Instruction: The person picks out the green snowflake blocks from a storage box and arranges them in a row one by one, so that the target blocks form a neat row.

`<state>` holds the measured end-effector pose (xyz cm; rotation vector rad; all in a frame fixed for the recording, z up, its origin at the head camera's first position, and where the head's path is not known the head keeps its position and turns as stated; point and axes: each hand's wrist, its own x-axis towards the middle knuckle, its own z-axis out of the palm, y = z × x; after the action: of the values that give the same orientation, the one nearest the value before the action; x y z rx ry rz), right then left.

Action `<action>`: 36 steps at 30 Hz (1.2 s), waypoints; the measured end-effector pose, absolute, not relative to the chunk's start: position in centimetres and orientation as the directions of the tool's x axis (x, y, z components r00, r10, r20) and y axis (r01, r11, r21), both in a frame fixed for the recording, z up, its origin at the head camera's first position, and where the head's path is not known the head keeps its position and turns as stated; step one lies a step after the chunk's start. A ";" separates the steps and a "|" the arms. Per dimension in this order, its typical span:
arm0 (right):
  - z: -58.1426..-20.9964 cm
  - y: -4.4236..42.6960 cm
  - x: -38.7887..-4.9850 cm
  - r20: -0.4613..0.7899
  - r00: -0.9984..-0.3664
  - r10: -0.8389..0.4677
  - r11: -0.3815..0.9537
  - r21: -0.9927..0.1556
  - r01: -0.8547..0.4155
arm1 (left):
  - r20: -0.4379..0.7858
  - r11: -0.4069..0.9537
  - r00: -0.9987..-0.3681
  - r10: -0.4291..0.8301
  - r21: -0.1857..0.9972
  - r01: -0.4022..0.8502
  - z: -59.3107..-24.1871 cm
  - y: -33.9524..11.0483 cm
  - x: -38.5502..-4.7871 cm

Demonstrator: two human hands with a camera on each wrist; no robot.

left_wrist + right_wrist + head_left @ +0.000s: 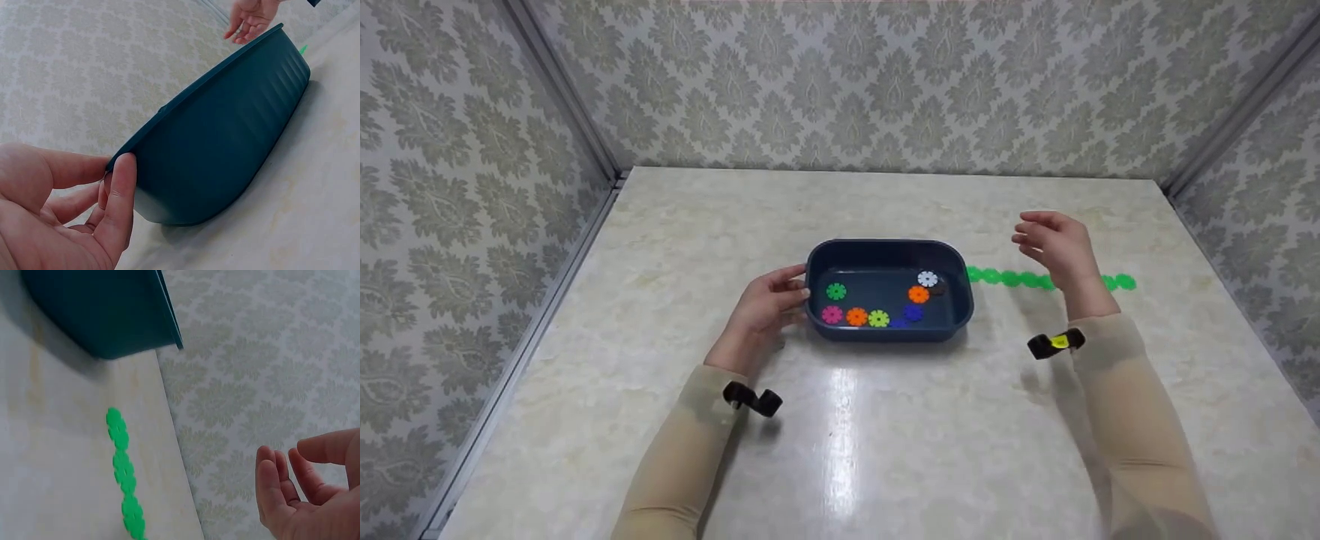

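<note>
My left hand (765, 304) pinches the left end of a dark blue plastic basin (885, 334), thumb and fingers at its rim. In the left wrist view, the fingertips (125, 169) touch the basin's outer wall (219, 135). Inside lie several notched plastic discs, among them a green disc (836, 291), a pink disc (832, 314), a yellow-green disc (879, 319) and a white disc (928, 279). My right hand (1057, 244) hovers right of the basin, fingers loosely bent and holding nothing. Below it a row of green discs (1012, 278) lies on the table, partly hidden by the wrist.
The pale marbled table (720, 217) stretches around the basin. Patterned wall panels (885, 82) stand behind it and at both sides. Each sleeve carries a black wrist strap, one at the left wrist (752, 398) and one at the right (1056, 343).
</note>
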<state>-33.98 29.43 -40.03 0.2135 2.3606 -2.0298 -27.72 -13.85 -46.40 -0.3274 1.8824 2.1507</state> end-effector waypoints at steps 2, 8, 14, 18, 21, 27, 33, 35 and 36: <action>-39.9 28.1 -34.0 -0.106 -0.993 0.048 0.142 -0.984 0.112 | -0.337 -0.124 -0.940 0.048 0.932 -0.340 -46.4 -13.9 -27.7; -39.4 24.2 -34.0 -0.095 -0.994 -0.061 0.149 -0.985 0.085 | -0.339 -0.126 -0.940 0.034 0.932 -0.341 -46.5 -13.8 -27.7; -39.8 20.6 -33.9 -0.093 -0.985 -0.143 0.178 -0.982 0.067 | -0.341 -0.128 -0.939 0.035 0.930 -0.343 -46.5 -13.9 -27.6; -40.1 18.2 -33.9 -0.098 -0.974 -0.202 0.181 -0.982 0.062 | -0.326 -0.143 -0.944 0.052 0.933 -0.330 -46.5 -14.0 -27.6; -40.4 16.4 -33.8 -0.103 -0.965 -0.240 0.190 -0.980 0.057 | -0.320 -0.151 -0.946 0.056 0.934 -0.325 -46.6 -14.0 -27.6; -41.2 13.2 -33.7 -0.132 -0.944 -0.302 0.233 -0.971 0.061 | -0.332 -0.141 -0.942 0.049 0.931 -0.335 -46.5 -14.0 -27.6; -42.6 10.6 -34.0 -0.192 -0.918 -0.347 0.276 -0.956 0.096 | -0.347 -0.134 -0.937 0.048 0.927 -0.350 -46.4 -14.0 -27.6; -43.0 9.8 -34.1 -0.209 -0.911 -0.357 0.308 -0.946 0.097 | -0.349 -0.137 -0.936 0.047 0.926 -0.352 -46.4 -14.0 -27.6; -43.1 9.5 -34.1 -0.218 -0.907 -0.361 0.330 -0.939 0.095 | -0.350 -0.136 -0.936 0.046 0.926 -0.353 -46.4 -14.0 -27.7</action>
<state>-34.10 9.47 -43.14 -0.2354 2.2114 -1.6018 -27.67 -13.97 -46.35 -0.3459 1.8653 2.1569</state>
